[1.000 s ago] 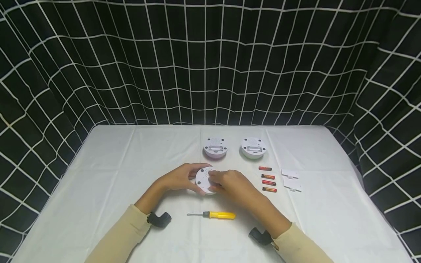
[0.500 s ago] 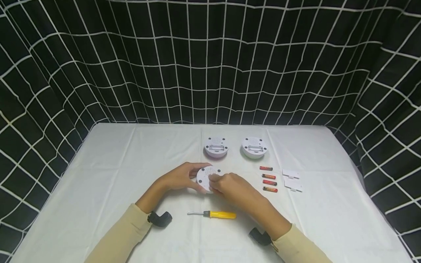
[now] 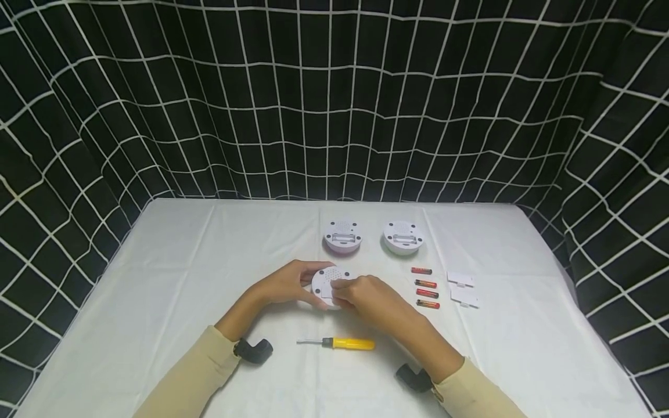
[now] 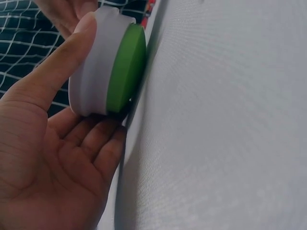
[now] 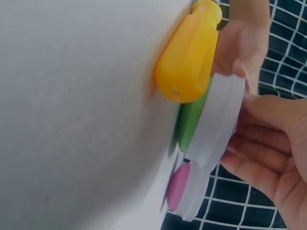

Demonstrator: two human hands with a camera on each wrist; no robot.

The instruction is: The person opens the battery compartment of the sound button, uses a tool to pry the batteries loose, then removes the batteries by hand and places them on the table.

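Left hand point(image 3: 284, 284) grips a round device point(image 3: 323, 283), green side point(image 4: 127, 69) down; right hand point(image 3: 367, 295) touches it, grip unclear.

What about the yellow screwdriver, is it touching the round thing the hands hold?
Apart. The head view shows a strip of white cloth between the yellow screwdriver and the round thing.

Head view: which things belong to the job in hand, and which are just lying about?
Job in hand:
round white-and-green device, being handled

Lying about untouched, though all but the last probably suit the same job:
pink-and-white device, battery bay open
another round device, battery bay open
four batteries
two loose white covers
yellow-handled screwdriver
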